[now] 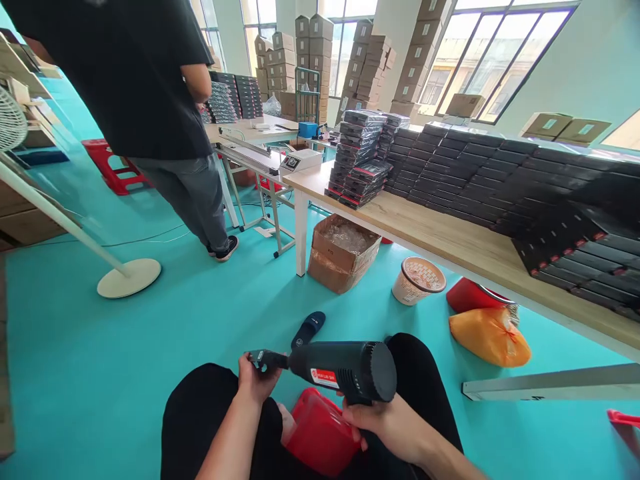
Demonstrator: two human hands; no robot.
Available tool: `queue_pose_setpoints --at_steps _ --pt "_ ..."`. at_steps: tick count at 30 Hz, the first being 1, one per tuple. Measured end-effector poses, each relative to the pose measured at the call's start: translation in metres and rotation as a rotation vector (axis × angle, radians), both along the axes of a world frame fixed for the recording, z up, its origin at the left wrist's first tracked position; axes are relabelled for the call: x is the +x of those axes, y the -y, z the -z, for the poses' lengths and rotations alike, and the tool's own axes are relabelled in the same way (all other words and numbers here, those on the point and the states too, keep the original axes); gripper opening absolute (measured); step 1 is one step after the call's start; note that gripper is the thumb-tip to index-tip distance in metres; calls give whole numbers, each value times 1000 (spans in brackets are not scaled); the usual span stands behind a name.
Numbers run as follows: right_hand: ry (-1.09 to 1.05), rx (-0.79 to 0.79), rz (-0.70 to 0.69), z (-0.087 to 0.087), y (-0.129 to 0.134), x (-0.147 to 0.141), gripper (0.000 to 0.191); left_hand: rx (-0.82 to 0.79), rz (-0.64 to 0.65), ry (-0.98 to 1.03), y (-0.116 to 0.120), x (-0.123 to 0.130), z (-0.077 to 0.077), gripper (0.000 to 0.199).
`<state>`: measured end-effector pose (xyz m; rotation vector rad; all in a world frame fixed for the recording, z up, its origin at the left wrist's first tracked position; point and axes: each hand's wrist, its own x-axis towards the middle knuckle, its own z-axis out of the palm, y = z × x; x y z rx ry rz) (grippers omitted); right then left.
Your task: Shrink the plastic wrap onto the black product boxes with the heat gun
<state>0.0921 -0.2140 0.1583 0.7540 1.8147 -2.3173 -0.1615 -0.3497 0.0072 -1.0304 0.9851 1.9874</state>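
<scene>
A black heat gun with a red label lies level across my lap, its nozzle pointing left. My right hand is wrapped round its handle from below; the gun's body partly hides the fingers. At the nozzle end, my left hand is closed on a small dark flat piece, whose kind I cannot make out. The nozzle tip is right beside that piece, and I cannot tell whether they touch. Below the gun, between my knees, is a red plastic stool.
A wooden-topped table on the right bears stacked black boxes. Beneath it are a cardboard box, a waste basket and an orange bag. A slipper lies ahead. A person stands by a fan.
</scene>
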Motion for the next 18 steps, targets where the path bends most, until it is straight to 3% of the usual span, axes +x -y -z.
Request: queue_pose_setpoints --at_steps 4,7,12,15,18 --pt "72 -14 7 3 8 5 17 -12 10 56 -4 1 -2 12" --pt "31 -2 -1 -3 19 -3 23 25 30 31 -6 1 -5 15" --pt "40 -44 184 -8 3 1 24 143 34 -118 0 4 -25 34" --pt "96 -115 190 -5 -17 22 33 243 174 -205 4 11 -39 42" --pt "154 -146 102 -4 -24 36 33 175 425 -367 0 21 -41 42"
